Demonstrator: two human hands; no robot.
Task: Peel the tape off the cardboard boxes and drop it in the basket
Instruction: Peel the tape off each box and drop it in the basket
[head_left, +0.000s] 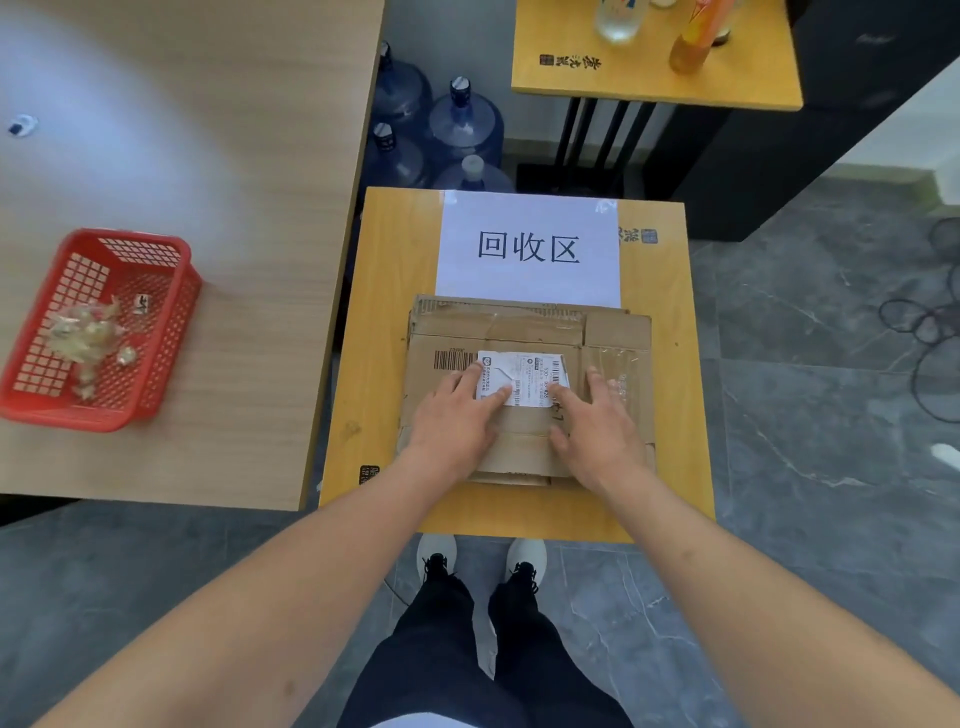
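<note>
A stack of flattened cardboard boxes (540, 332) lies on a small yellow table (384, 322). The top box carries a white shipping label (524, 371) and clear tape (618, 376) along its right part. My left hand (457, 415) lies flat on the cardboard, fingertips on the label's lower left corner. My right hand (597, 421) rests flat beside it, fingers spread, fingertips at the label's lower right edge. Neither hand holds anything. A red mesh basket (156, 332) with crumpled tape pieces (85, 338) stands on the wooden table to the left.
A white paper sign (527, 247) with three printed characters is taped to the yellow table behind the boxes. Large blue water bottles (462, 124) stand on the floor beyond. Another yellow table (654, 67) with bottles is at the back. Cables (930, 322) lie on the floor at right.
</note>
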